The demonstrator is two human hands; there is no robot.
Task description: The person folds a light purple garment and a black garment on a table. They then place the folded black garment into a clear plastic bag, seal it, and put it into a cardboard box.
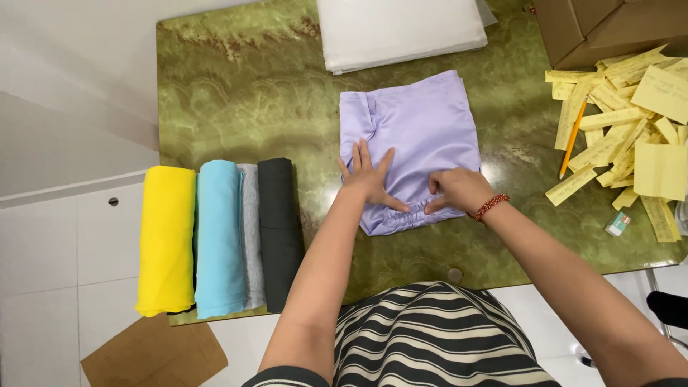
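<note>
Mid-fold: left hand flat, fingers spread, right hand pinching the folded lilac satin garment's gathered hem (under the fingertips); smoothing seems due.

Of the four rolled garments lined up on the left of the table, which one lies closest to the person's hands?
The black roll, rightmost in the row. It lies beside the left hand; the grey, light blue and yellow rolls lie farther left.

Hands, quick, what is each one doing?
Left hand: open, flat on the purple garment.
Right hand: fingers curled, pinching the garment's gathered edge.
</note>
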